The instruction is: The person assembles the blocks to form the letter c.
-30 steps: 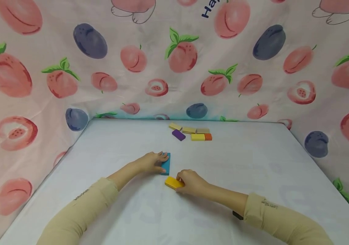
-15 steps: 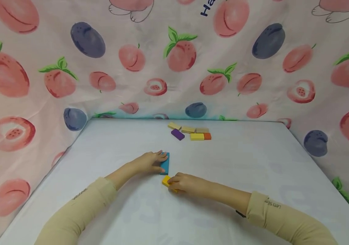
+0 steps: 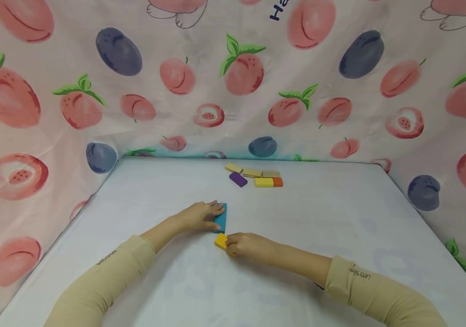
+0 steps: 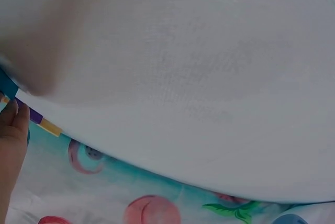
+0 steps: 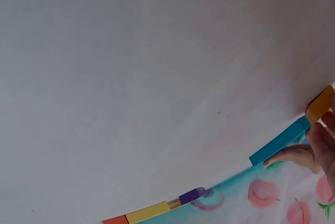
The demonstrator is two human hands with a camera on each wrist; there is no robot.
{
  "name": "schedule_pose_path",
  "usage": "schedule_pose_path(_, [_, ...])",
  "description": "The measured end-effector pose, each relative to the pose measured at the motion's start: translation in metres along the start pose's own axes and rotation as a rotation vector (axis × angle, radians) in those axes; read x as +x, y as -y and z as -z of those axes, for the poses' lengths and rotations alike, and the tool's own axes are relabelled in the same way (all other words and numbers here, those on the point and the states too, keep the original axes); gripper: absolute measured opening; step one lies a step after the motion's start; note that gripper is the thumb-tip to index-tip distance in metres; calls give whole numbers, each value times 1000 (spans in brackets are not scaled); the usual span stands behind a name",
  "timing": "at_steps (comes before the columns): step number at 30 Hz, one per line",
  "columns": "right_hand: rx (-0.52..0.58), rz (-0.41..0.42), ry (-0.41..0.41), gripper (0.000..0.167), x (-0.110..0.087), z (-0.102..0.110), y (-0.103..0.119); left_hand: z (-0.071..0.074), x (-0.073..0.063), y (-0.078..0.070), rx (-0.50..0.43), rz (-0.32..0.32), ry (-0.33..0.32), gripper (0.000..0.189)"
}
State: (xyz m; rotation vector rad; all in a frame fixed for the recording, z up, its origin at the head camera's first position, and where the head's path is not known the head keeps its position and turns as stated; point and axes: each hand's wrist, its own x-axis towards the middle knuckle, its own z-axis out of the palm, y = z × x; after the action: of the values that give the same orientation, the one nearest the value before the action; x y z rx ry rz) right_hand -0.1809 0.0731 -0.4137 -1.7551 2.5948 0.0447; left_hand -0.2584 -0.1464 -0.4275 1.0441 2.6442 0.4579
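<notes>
Pale fabric backdrop on 3 sides, printed pink peaches, dark blue fruits, white tabletop

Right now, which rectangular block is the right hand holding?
The orange-yellow rectangular block, gripped by the right hand. The left hand touches the blue rectangular block; no hand touches the blocks farther back.

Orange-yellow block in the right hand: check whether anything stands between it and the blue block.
Nothing visible does. The orange-yellow block, held by the right hand, lies by the near end of the blue block; whether they touch is unclear. The left hand rests on the blue block.
</notes>
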Motion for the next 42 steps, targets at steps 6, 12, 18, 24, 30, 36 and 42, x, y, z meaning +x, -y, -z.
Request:
schedule_pose_path(6, [-47,-12,50,24,0,-1,4,2,0,-1,-14,-16,9,62])
schedule_pose_path(12, [-193,50,-10,17,-2,-2,7,6,0,-2,9,-28,-2,61])
schedule_pose_path(18, [-216,57,0,17,3,0,7,9,-1,1,36,-32,-6,61])
schedule_pose_path(24, [-199,28,7,19,5,1,7,9,1,2,31,-40,-11,61])
schedule_pose_path(30, [-209,43,-55,16,3,-2,6,4,2,2,-1,-46,1,62])
schedule_pose_path(36, [-211,37,-79,14,2,-5,6,2,3,1,-8,-48,-11,61])
schedule_pose_path(42, [-216,52,-92,13,3,-6,9,4,0,1,-12,-55,-26,60])
